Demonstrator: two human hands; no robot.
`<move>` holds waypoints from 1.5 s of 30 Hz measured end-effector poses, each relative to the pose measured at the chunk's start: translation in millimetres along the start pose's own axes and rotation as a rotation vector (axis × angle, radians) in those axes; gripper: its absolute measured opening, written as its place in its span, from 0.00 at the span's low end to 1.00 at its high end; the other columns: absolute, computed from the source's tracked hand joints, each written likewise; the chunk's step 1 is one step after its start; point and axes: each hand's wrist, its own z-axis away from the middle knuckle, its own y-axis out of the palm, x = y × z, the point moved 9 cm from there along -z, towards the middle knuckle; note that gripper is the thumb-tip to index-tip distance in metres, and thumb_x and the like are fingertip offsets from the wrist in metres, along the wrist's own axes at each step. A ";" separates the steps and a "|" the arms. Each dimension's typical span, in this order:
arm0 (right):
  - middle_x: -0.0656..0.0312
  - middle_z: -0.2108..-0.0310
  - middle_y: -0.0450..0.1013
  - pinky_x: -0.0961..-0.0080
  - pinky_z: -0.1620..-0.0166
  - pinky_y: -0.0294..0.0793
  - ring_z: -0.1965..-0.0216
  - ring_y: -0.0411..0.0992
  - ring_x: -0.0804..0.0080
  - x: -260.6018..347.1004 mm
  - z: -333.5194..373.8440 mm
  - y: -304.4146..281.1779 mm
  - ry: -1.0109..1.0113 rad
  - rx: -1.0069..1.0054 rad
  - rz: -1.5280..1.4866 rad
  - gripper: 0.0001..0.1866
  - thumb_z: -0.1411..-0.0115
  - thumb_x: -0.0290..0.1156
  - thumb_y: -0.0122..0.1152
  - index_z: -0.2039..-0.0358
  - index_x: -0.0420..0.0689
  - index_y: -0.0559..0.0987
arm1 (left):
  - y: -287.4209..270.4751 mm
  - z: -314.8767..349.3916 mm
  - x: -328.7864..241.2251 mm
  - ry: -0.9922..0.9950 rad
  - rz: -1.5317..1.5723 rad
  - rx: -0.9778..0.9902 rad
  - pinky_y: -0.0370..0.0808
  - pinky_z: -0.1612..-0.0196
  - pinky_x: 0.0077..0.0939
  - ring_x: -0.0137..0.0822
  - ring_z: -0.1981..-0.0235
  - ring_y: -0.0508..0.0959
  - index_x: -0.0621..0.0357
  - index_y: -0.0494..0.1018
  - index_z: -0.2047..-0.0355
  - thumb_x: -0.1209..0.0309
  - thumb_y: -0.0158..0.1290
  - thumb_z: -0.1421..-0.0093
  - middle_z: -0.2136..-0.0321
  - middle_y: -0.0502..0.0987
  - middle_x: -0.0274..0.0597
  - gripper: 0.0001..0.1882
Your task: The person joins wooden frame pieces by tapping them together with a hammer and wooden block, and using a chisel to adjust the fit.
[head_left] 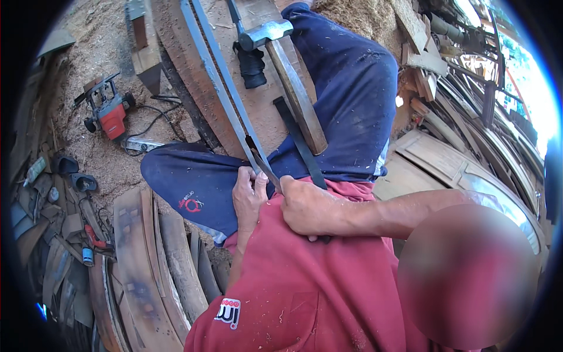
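Two long, narrow blue-grey bars [220, 82] run side by side from the top down to my lap, a dark gap between them. My left hand [250, 192] is closed at their near end, the fingers pinching the left side. My right hand [311, 208] is closed around a thin, dark flat file-like tool [267, 168]. Its tip reaches into the gap between the bars; its other end shows dark below my palm. A hammer [299, 97] with a wooden handle lies across the board and my leg. Beside it rests a dark flat strip [299, 144].
A brown board [193, 76] lies under the bars, with a black-wrapped tool handle [251, 66] on it. A red router [111, 114] with a cable stands in sawdust at left. Curved wooden planks [141, 258] lie lower left. A panelled door [440, 155] and stacked timber are at right.
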 end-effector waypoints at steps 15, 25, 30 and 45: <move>0.40 0.78 0.74 0.62 0.71 0.78 0.73 0.78 0.48 35.5 -7.4 -13.5 -0.154 -0.020 0.457 0.13 0.47 0.25 0.57 0.66 0.24 0.74 | -7.3 -6.7 -18.3 0.002 -0.042 0.060 0.66 0.70 0.47 0.55 0.76 0.67 0.61 0.61 0.71 0.66 0.55 0.36 0.78 0.66 0.51 0.15; 0.45 0.74 0.79 0.60 0.68 0.82 0.71 0.81 0.52 27.5 -53.0 3.9 0.203 0.299 0.545 0.12 0.43 0.24 0.54 0.62 0.27 0.75 | -11.6 -5.3 -20.5 0.103 -0.009 0.050 0.67 0.68 0.49 0.60 0.69 0.72 0.61 0.62 0.69 0.71 0.52 0.37 0.73 0.69 0.53 0.10; 0.56 0.79 0.80 0.68 0.69 0.84 0.76 0.81 0.66 2.2 -73.8 16.1 0.265 0.358 0.578 0.16 0.38 0.28 0.49 0.74 0.37 0.84 | -11.2 -4.3 -19.4 0.073 0.055 0.037 0.69 0.66 0.50 0.61 0.67 0.73 0.59 0.63 0.67 0.71 0.53 0.38 0.72 0.69 0.53 0.10; 0.46 0.78 0.76 0.65 0.84 0.75 0.84 0.77 0.59 12.9 -18.1 -0.2 -0.022 0.104 0.216 0.09 0.42 0.19 0.49 0.73 0.30 0.78 | -10.5 3.6 -24.1 0.059 -0.097 -0.002 0.70 0.68 0.45 0.53 0.75 0.77 0.61 0.63 0.70 0.65 0.52 0.34 0.78 0.74 0.50 0.14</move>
